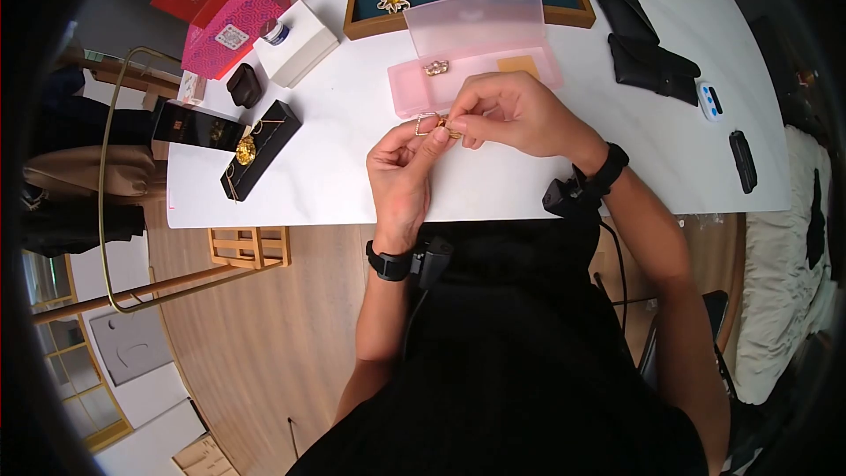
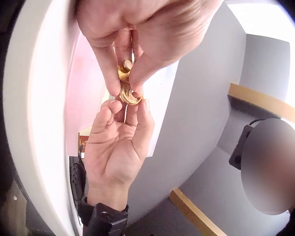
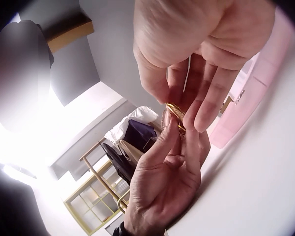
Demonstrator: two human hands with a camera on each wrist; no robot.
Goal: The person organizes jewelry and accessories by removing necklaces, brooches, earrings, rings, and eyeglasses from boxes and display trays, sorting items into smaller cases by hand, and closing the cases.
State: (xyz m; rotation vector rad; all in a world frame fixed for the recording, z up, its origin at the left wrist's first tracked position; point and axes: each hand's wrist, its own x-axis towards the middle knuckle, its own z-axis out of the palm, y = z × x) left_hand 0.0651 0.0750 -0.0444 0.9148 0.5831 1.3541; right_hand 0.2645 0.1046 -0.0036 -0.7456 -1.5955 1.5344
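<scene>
Small gold jewelry [image 1: 455,133] [image 2: 130,94] [image 3: 175,112] is pinched between the fingertips of both hands, just in front of an open pink box [image 1: 410,92]. My left hand [image 1: 401,178] [image 2: 147,29] [image 3: 164,184] holds it from the left. From the right, my right hand [image 1: 524,115] [image 2: 119,147] [image 3: 201,39] grips it with thumb and fingers. A pale, square-looking loop [image 1: 425,124] shows by the left fingers in the head view; whether it joins the gold piece I cannot tell. Fingers hide part of the jewelry.
The pink box holds a sparkling piece [image 1: 436,68] and a tan card [image 1: 517,65]. Behind it stands a wooden jewelry tray [image 1: 568,16]. Black pouches [image 1: 654,69] lie at the right; a black stand [image 1: 264,148] with gold jewelry and a white box [image 1: 304,48] are at the left.
</scene>
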